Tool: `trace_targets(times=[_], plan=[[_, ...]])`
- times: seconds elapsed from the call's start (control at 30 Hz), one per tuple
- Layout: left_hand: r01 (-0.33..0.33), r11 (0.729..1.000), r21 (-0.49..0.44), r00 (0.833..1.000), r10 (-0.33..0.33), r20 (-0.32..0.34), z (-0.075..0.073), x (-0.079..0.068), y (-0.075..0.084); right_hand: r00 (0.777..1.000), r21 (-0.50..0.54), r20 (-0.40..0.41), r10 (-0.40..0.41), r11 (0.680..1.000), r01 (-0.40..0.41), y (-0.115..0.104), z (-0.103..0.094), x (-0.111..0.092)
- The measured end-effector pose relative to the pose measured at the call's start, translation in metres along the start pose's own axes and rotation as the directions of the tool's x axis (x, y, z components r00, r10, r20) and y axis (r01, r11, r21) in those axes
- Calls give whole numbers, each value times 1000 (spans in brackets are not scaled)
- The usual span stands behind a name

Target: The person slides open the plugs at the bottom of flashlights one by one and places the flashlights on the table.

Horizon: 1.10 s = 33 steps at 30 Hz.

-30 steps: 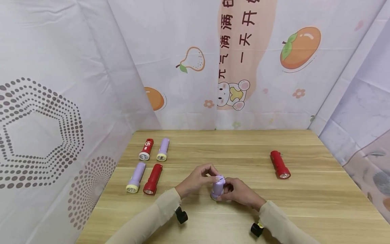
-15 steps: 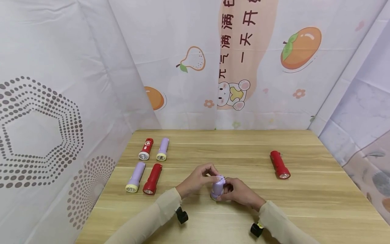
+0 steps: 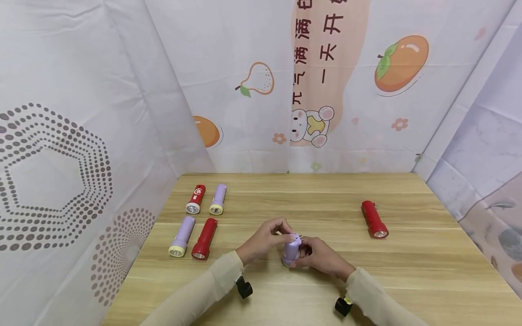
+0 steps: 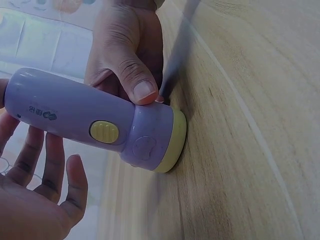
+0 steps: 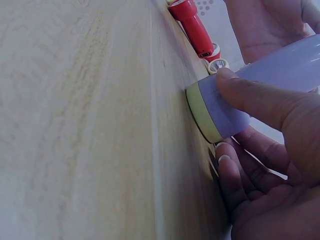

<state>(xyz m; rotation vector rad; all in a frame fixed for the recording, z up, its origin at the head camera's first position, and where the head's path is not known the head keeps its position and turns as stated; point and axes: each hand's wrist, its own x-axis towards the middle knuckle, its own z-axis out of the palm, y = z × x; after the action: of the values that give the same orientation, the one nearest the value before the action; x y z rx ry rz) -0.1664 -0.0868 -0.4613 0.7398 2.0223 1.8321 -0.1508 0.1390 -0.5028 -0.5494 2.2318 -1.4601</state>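
A lilac flashlight stands upright, lens end down on the wooden table, between both hands in the head view. At its upper end, the left hand grips the tail with thumb and fingers. Lower down, the right hand holds it near the head. The left wrist view shows the flashlight's ribbed yellow switch and pale yellow rim, with the right thumb on the wide part. In the right wrist view that thumb lies across the lilac body, other fingers around the far side. The lens faces the table and is hidden.
At the left lie a red flashlight with white head, two lilac flashlights with yellow heads and an all-red flashlight. Another red flashlight lies at the right. Printed curtains border the table's back and sides.
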Motion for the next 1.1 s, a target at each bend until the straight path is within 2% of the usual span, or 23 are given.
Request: trace_targets(times=[0.93,1.1], plan=[[7,1000,11,1000,-6,-26,5,3,-1,1000,-22,-3,-2,1000,2,0,0,0],[-12,996,85,999,15,-39,2,0,-2,1000,-16,-2,16,1000,-16,0,1,0]])
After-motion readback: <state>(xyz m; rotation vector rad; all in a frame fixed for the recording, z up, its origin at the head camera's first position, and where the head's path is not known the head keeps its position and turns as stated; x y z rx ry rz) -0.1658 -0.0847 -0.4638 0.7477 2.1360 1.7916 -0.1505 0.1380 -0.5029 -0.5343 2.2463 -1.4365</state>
